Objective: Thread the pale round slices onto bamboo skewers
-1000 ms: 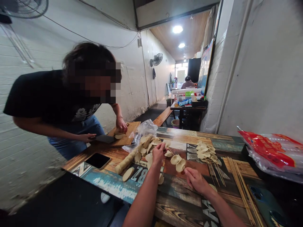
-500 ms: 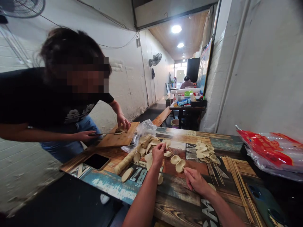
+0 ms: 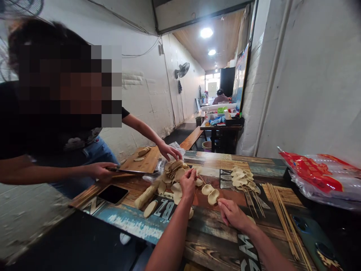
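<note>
My left hand (image 3: pixel 188 182) is closed in a pinch on a pale round slice (image 3: pixel 199 182) beside the pile of slices (image 3: pixel 172 172). My right hand (image 3: pixel 231 213) is closed on the end of a thin wooden skewer (image 3: pixel 212 192) that carries two folded slices and points toward my left hand. Across the table (image 3: pixel 214 237) a person in a black shirt holds a knife (image 3: pixel 132 171) in one hand and reaches the other hand (image 3: pixel 170 151) over the pile.
A wooden cutting board (image 3: pixel 142 162) lies at the far left corner, a phone (image 3: pixel 113 194) and a dough log (image 3: pixel 146 195) nearer me. Filled skewers (image 3: pixel 243 178) and bare bamboo sticks (image 3: pixel 284 218) lie right. A red-printed plastic bag (image 3: pixel 318 177) sits far right.
The other person leaned closer, and their hand left the cutting board and reached out over the slice pile. My hands stayed almost in place.
</note>
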{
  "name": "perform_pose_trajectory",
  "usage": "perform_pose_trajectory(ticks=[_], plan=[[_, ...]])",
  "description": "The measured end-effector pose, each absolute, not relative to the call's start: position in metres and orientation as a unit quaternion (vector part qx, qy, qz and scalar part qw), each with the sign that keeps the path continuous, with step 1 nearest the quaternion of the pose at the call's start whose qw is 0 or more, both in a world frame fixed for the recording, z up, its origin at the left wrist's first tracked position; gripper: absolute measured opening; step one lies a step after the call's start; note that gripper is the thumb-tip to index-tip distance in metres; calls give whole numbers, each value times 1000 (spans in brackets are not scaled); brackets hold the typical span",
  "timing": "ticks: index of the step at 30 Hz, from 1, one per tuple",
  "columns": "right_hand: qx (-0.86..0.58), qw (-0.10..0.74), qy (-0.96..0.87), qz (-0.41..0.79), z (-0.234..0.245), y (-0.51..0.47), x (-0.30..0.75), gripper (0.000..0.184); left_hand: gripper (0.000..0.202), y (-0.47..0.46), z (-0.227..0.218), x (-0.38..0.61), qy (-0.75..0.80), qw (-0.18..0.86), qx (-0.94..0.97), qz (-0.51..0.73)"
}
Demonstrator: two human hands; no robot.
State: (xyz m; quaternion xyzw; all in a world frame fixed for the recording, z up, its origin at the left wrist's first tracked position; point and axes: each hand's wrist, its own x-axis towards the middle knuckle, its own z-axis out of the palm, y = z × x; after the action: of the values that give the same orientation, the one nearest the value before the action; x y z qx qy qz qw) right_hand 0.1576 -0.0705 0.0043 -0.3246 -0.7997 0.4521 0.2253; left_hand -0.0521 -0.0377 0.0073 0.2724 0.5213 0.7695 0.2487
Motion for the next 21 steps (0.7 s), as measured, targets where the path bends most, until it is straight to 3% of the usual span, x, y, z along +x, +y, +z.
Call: perform_pose_trajectory(ticks=[13, 21], plan=[[-340, 256, -787, 446, 0, -75, 153, 31, 47, -37, 6, -48, 480, 295, 226, 794], [-335, 313, -821, 339, -10, -78, 145, 30, 42, -40, 14, -52, 427, 348, 200, 810]])
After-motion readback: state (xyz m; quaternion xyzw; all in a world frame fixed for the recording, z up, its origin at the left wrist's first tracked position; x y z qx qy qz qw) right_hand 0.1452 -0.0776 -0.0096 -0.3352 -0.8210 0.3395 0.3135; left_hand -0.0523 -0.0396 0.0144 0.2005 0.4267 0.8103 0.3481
